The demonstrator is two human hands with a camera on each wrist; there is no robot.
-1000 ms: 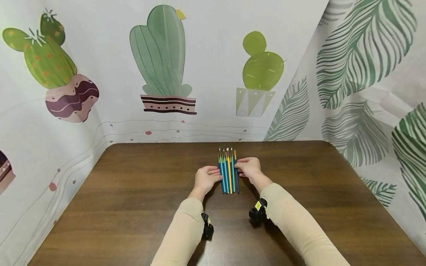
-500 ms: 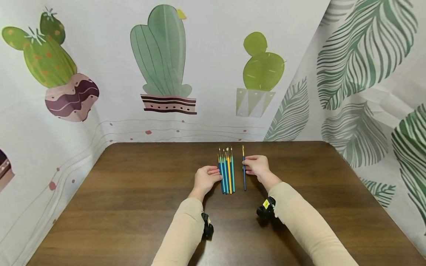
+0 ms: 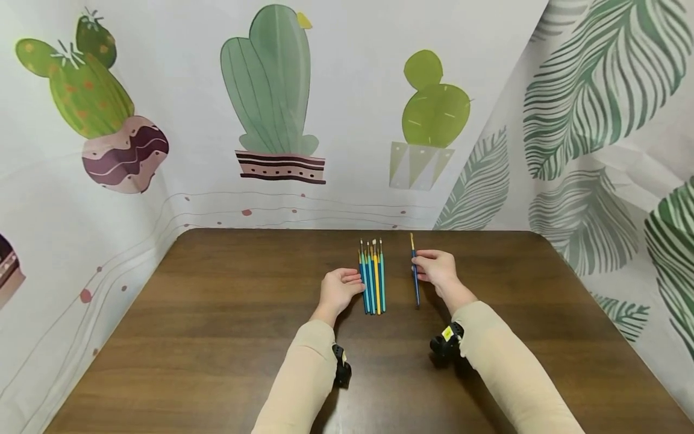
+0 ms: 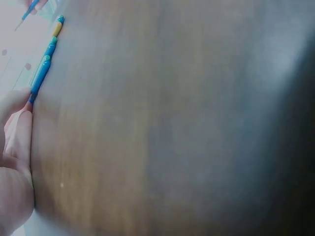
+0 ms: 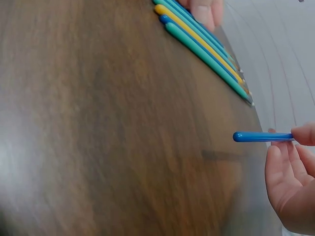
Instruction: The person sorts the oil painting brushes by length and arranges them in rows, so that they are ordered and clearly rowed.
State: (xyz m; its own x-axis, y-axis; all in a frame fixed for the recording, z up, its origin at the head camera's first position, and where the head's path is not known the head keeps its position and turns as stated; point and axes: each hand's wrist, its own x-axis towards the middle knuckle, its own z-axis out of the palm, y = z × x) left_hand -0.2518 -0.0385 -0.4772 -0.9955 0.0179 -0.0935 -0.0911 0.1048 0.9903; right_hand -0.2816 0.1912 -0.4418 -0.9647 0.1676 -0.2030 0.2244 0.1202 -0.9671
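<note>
Several paintbrushes (image 3: pixel 370 289) lie side by side on the brown table, handles toward me and bristles away. Most handles are blue or teal; one is yellow (image 3: pixel 376 283). My left hand (image 3: pixel 337 292) rests against the left side of this row, thumb and fingertips touching the outermost brush. To the right of the row, my right hand (image 3: pixel 440 268) pinches a single dark blue paintbrush (image 3: pixel 415 283) between thumb and fingers. The right wrist view has its rounded blue handle end (image 5: pixel 258 137) sticking out from the fingers, raised over the table.
The wooden table (image 3: pixel 244 337) has its far edge just beyond the bristles. Behind it hangs a white cloth (image 3: pixel 347 108) printed with cacti and leaves. Small black cameras sit on both wrists, the right one (image 3: pixel 446 343) low over the tabletop.
My right hand has drawn the dark blue paintbrush off the right end of the row and carried it rightward. The left hand has stayed at the row's left side.
</note>
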